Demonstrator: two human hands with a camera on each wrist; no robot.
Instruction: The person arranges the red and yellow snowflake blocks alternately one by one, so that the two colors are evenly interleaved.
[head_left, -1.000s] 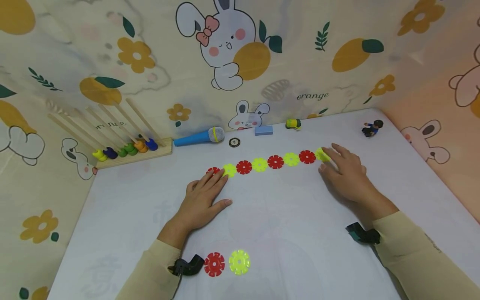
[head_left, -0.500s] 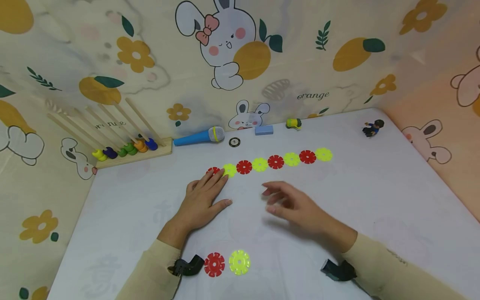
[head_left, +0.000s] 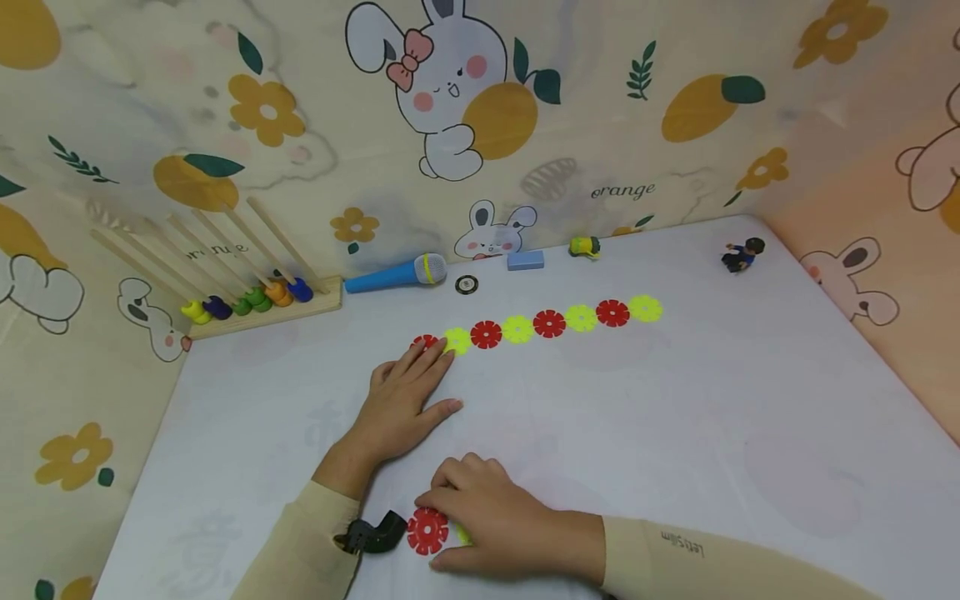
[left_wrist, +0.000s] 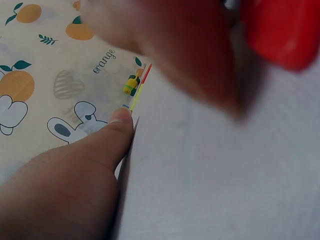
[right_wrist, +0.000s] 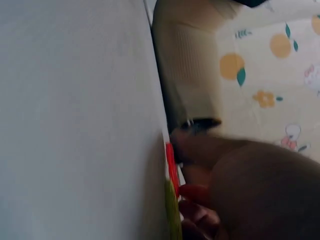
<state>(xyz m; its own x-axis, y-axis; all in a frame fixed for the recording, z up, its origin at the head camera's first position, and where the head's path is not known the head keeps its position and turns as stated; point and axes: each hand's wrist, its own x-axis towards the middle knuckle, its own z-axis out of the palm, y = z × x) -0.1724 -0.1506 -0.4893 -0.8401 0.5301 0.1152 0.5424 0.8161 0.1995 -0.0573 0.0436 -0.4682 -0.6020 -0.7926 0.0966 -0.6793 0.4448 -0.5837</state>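
My left hand (head_left: 405,412) lies flat on the white table, fingertips on the left end of a row of toothed plastic discs. That row alternates red and yellow-green, from a partly covered red disc (head_left: 426,341) to a yellow-green disc (head_left: 646,308). Near the front, my right hand (head_left: 502,521) is low over two loose discs. Its forefinger and thumb spread to either side of the red disc (head_left: 427,531), and its palm mostly hides the yellow-green disc (head_left: 462,534). In the right wrist view both loose discs lie flat beside the fingers.
Along the back stand a wooden peg rack (head_left: 266,319) with coloured beads, a blue toy microphone (head_left: 396,273), a black round chip (head_left: 467,285), a blue block (head_left: 525,261) and a yellow-green toy (head_left: 584,247). A small figurine (head_left: 742,255) is at the back right. Printed cloth backs the table.
My right hand has left the right end of the row and swept left and toward me, down to the two loose discs. My left hand has stayed put.
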